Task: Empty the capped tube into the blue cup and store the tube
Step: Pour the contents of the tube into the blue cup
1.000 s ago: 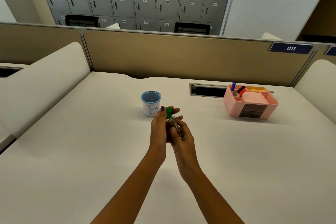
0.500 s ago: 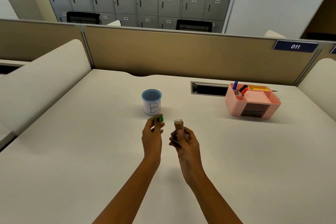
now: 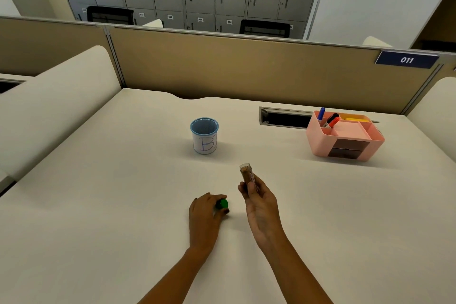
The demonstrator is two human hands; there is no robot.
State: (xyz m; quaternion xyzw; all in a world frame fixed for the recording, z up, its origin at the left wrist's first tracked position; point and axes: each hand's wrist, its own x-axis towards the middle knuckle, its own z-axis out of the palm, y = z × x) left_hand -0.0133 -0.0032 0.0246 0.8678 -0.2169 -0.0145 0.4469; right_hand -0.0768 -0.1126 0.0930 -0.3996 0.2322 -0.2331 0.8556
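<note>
Tube point(image 3: 247, 176): uncapped, upright, grasped by right hand point(image 3: 260, 201) fingers, near side of blue cup point(image 3: 204, 135).
Cap point(image 3: 222, 203): green, pinched by left hand point(image 3: 204, 212) fingers, apparently touching tabletop point(image 3: 98, 205).
Risk: spilling brown contents short of cup through early tilt.

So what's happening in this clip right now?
A person is emptying a tube into a cup. The right hand holds the open tube upright, brown contents inside. The left hand sets the green cap on the desk. The blue cup stands beyond; nothing poured yet.
</note>
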